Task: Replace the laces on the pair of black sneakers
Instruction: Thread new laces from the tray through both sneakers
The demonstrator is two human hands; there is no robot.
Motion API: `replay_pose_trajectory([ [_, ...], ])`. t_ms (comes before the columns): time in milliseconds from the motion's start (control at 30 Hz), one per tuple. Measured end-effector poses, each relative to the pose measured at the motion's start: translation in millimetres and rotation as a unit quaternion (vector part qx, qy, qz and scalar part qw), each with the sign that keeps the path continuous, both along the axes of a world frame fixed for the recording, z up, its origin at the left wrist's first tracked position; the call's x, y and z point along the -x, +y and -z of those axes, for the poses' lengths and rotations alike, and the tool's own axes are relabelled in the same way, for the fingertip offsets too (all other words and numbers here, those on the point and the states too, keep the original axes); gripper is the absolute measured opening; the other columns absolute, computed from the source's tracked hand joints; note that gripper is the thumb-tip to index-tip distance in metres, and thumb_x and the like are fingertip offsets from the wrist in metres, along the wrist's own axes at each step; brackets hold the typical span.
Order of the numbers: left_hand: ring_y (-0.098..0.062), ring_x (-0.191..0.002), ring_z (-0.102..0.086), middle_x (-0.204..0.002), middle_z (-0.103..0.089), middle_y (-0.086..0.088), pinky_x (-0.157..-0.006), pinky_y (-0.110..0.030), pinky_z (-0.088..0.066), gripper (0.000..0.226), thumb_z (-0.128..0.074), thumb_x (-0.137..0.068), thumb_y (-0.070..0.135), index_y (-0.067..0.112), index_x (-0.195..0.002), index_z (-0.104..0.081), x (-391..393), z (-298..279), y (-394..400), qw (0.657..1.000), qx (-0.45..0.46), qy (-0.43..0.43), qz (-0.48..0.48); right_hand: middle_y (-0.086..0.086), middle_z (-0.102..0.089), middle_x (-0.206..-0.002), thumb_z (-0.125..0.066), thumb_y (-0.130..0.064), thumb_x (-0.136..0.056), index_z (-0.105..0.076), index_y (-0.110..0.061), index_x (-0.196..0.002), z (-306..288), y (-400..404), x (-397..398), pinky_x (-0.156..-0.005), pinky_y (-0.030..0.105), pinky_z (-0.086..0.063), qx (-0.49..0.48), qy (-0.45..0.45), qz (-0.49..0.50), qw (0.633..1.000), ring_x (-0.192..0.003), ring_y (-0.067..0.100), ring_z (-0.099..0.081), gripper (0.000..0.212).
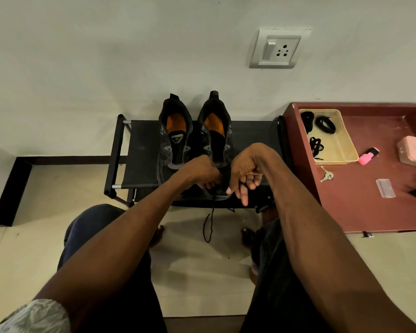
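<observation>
Sneakers stood side by side on a black rack. Left hand gripped the right shoe's toe; right hand pinched a black lace dangling off the near edge.

Dim indoor light, soft shadows, wide-angle bending at edges, perhaps slight blur.

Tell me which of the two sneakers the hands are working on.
The right-hand sneaker: both hands meet at its toe, lace dangling below. The left-hand sneaker sits untouched.
</observation>
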State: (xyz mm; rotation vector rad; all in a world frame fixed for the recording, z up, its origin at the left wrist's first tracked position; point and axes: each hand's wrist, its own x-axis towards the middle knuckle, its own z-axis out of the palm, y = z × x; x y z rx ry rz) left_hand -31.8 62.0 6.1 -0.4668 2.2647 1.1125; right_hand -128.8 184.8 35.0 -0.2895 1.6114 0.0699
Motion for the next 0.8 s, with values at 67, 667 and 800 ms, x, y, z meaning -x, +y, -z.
replay_pose_trajectory([
  [67, -0.018, -0.077, -0.071, -0.085, -0.074, -0.009, -0.073, -0.030, -0.059, 0.016, -0.060, -0.093, 0.014, 0.002, -0.094, -0.071, 0, -2, -1, 0.999, -0.019, -0.001, -0.027, 0.014, -0.077, -0.093, -0.067, -0.027, -0.095, -0.070, -0.002, -0.096, 0, 0, -3, -0.048, 0.017, -0.050, -0.007, 0.005, 0.002, 1.000, -0.050, 0.007, -0.061, 0.025],
  [667, -0.017, -0.074, -0.065, -0.083, -0.072, -0.008, -0.073, -0.031, -0.053, 0.010, -0.072, -0.089, 0.014, 0.006, -0.095, -0.071, -1, 3, -5, 0.987, -0.108, 0.032, -0.116, 0.013, -0.071, -0.086, -0.057, -0.011, -0.098, -0.069, 0.000, -0.098, 22, -2, 3, -0.080, 0.037, -0.059, 0.108, 0.297, 0.038, 0.948, -0.073, 0.022, -0.069, 0.016],
  [800, -0.019, -0.077, -0.065, -0.087, -0.073, -0.012, -0.077, -0.033, -0.054, 0.008, -0.068, -0.092, 0.012, 0.005, -0.096, -0.069, 0, 7, -1, 0.985, -0.105, 0.042, -0.127, 0.017, -0.072, -0.092, -0.060, -0.006, -0.093, -0.070, 0.002, -0.090, 19, -4, 3, -0.084, 0.037, -0.058, 0.114, 0.228, 0.061, 0.965, -0.076, 0.024, -0.069, 0.013],
])
